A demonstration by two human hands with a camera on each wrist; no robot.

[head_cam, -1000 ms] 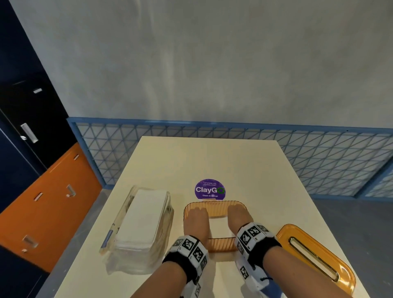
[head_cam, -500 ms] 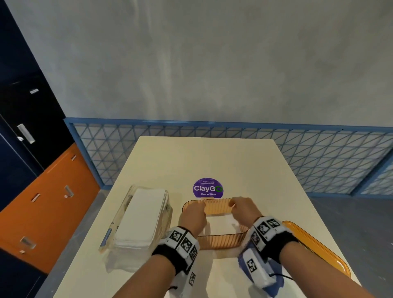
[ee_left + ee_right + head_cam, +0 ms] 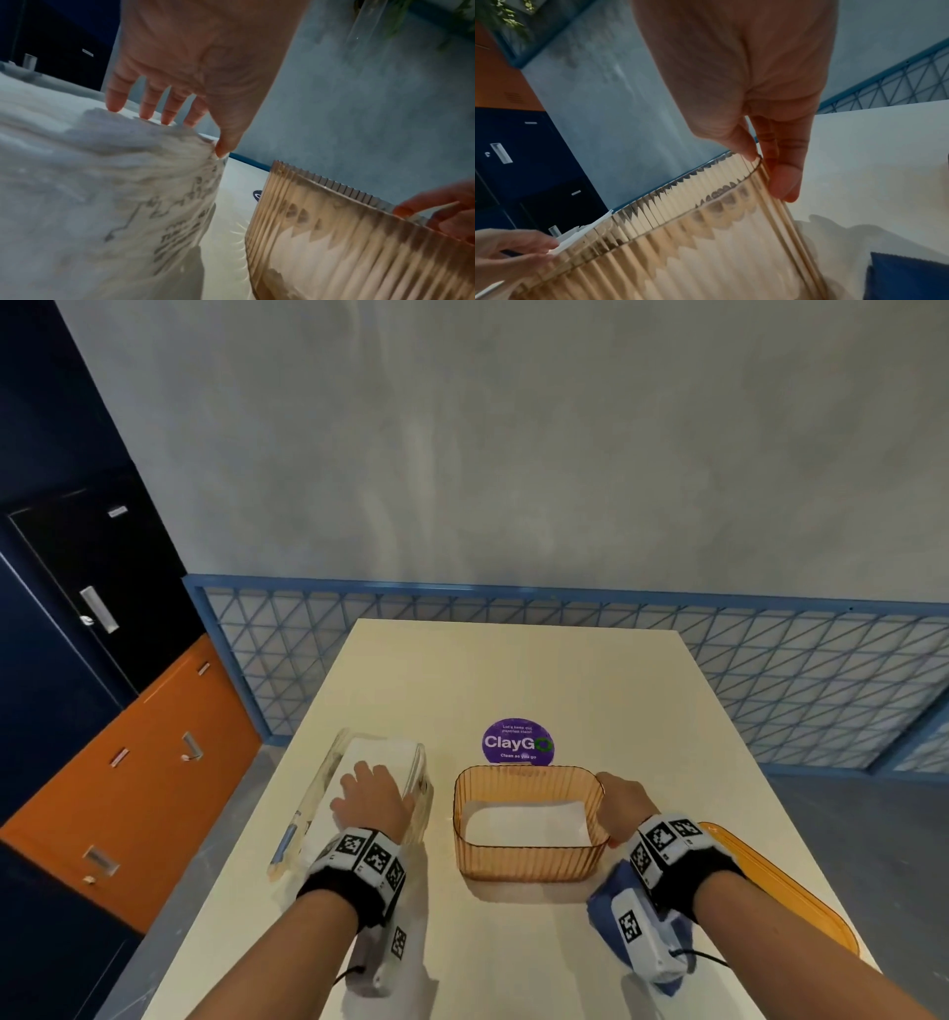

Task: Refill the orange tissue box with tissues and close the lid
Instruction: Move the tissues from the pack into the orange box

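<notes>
The orange ribbed tissue box (image 3: 529, 865) stands lidless at the table's middle, with a low layer of white tissues (image 3: 524, 827) inside. My right hand (image 3: 619, 806) pinches its right rim, thumb inside and fingers outside, as the right wrist view shows (image 3: 765, 172). A clear plastic pack of white tissues (image 3: 367, 752) lies to the left of the box. My left hand (image 3: 372, 791) rests on top of it, fingers straight, with the fingertips (image 3: 146, 113) touching the stack (image 3: 102, 182). The orange lid (image 3: 801, 891) lies flat at the right, partly under my right forearm.
A purple round sticker (image 3: 517, 742) is on the cream table (image 3: 513, 670) just behind the box. The table's left edge runs close to the tissue pack. A blue lattice rail (image 3: 770, 660) and a grey wall stand beyond the far edge.
My left hand has left the box and moved left onto the tissue pack. My right hand has shifted from inside the box to its right rim.
</notes>
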